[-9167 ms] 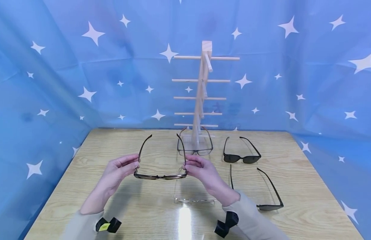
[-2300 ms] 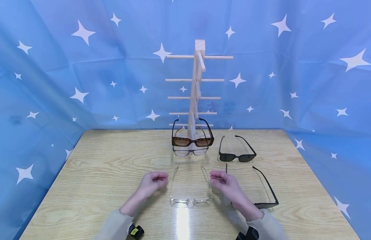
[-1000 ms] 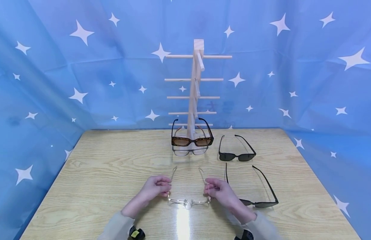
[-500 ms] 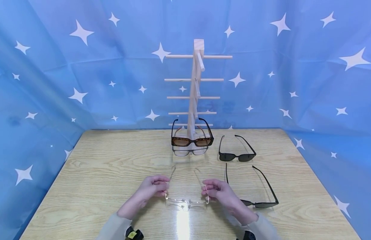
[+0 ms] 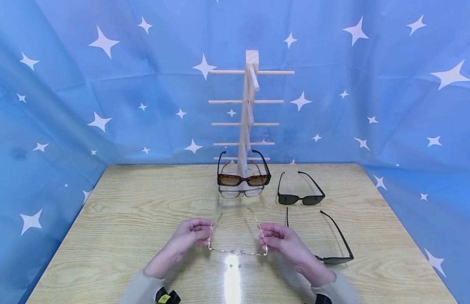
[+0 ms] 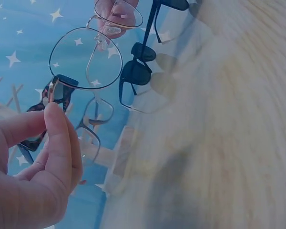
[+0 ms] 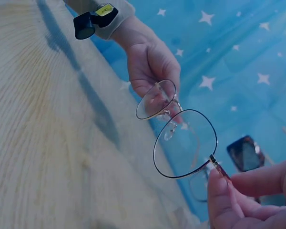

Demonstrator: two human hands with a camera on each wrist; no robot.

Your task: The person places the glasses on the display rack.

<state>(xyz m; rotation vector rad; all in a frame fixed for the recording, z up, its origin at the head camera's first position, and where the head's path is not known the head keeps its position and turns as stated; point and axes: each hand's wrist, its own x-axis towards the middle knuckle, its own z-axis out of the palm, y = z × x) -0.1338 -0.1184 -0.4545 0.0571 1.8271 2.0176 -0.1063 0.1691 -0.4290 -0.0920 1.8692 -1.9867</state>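
Note:
Both hands hold a pair of thin metal-framed eyeglasses (image 7: 186,143) with round clear lenses, temples spread and pointing away toward the stand. My left hand (image 5: 191,236) pinches the left temple close to its hinge between thumb and fingers. On the other side my right hand (image 5: 282,240) pinches the right temple the same way. The glasses hang over the front middle of the table, with their reflection below the rims. A wooden display stand (image 5: 244,139) with crossbars rises behind them. Tortoiseshell sunglasses (image 5: 230,180) sit low on it, above dark-framed clear glasses (image 5: 231,194).
Two black sunglasses lie at the right: one pair (image 5: 311,200) farther back, another pair (image 5: 335,260) nearer, partly behind my right hand. The wood-grain table (image 5: 136,190) ends at a blue star-patterned curtain (image 5: 162,50).
The tortoiseshell sunglasses, in both hands at first, now sit on the stand. Both hands then reached the round eyeglasses, gripped their temples and raised them from the table.

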